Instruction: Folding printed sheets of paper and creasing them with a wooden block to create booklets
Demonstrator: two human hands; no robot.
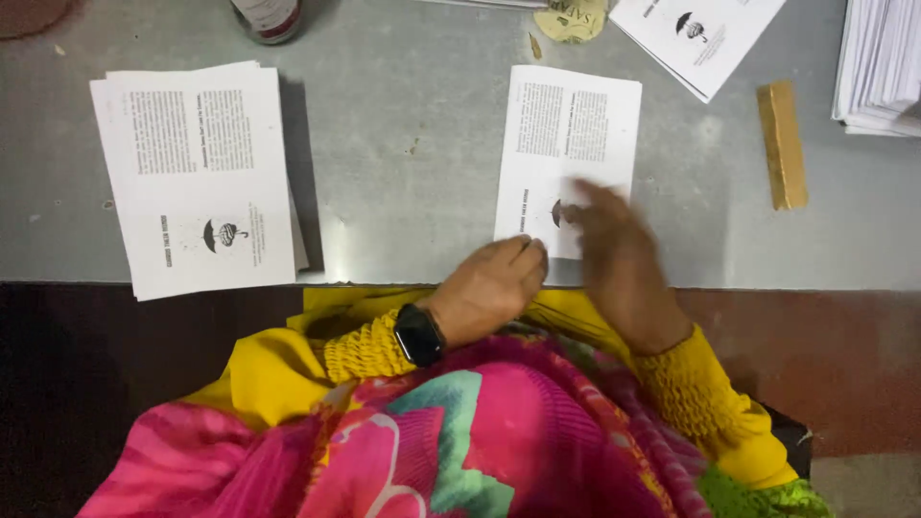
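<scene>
A white printed leaflet (574, 134) lies on the grey table (413, 163) near its front edge. My left hand (494, 286), with a dark watch on the wrist, rests curled at the leaflet's lower left corner. My right hand (619, 259) lies flat on the leaflet's lower part, blurred by motion, its fingers spread and pointing toward the far left. Neither hand visibly grips anything.
A stack of the same printed leaflets (197, 177) sits at the left. More sheets (696, 34) lie at the far middle, another pile (878, 67) at the far right. A small wooden block (782, 144) lies right of the leaflet. A bottle base (267, 17) stands at the far edge.
</scene>
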